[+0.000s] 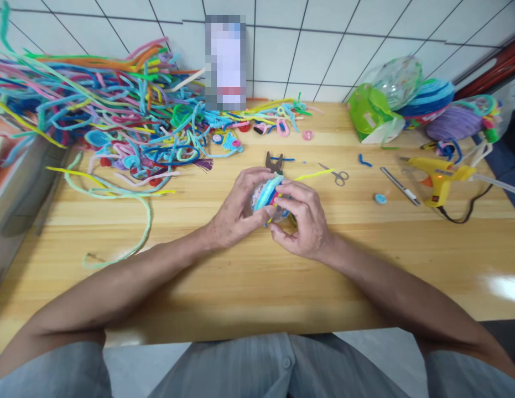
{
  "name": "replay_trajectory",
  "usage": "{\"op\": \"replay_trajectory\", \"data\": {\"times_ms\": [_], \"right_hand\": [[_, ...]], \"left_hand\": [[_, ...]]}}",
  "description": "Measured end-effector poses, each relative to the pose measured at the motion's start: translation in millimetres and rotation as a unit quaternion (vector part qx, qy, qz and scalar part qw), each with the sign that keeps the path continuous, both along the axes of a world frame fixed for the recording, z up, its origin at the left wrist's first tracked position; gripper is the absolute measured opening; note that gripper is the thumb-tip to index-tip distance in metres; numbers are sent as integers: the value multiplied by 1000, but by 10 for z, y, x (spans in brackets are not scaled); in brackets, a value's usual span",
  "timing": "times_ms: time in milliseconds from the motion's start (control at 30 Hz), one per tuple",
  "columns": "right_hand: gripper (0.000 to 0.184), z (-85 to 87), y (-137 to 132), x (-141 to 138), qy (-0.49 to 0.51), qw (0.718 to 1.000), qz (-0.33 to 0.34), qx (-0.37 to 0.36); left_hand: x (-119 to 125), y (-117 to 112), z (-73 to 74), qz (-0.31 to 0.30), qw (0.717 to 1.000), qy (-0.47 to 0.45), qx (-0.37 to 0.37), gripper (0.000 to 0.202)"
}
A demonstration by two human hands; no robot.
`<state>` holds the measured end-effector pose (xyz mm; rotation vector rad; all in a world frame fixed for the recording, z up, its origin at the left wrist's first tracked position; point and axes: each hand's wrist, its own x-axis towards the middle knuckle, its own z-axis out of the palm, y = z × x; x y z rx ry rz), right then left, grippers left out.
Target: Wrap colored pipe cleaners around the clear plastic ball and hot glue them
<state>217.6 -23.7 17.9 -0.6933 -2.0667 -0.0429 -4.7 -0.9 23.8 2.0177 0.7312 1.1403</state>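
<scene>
Between my two hands is a small round craft piece (265,193), clear in places and wrapped with light blue, dark blue, pink and yellow pipe cleaners. My left hand (236,213) is curled around its left side, thumb along the front. On the right side, the fingers of my right hand (305,221) press on the coloured bands. The palms hide much of the piece. Just behind it lie dark-jawed pliers (274,161), their handles covered. A yellow pipe cleaner (315,174) stretches to the right toward small scissors (339,176).
A big tangle of pipe cleaners (116,105) fills the back left. A phone (226,63) leans on the tiled wall. At right lie a yellow glue gun (440,174) with its cord, a utility knife (400,187) and a blue disc (380,198). Behind are a green packet (367,113) and wrapped balls (431,99).
</scene>
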Motion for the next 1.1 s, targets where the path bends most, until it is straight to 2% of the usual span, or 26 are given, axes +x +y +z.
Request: {"op": "replay_trajectory", "data": {"times_ms": [167,333,767,933,1100], "right_hand": [[58,24,-22,2,-14,1000,-10,-6],[55,40,-4,19,-25,999,-20,25],[76,-10,-3,48,4,1000,-3,-17],[74,-10,-12,51,2,1000,-9,-26],[70,-8,-14,64,-4,1000,-25,-5]], "left_hand": [[33,-36,-4,16,1000,-7,-15,48],[46,-54,-49,53,999,-13,0,51],[62,-2,-82,51,998,-4,47,55],[58,0,-97,53,997,-2,50,55],[48,3,-97,48,998,3,51,55]]}}
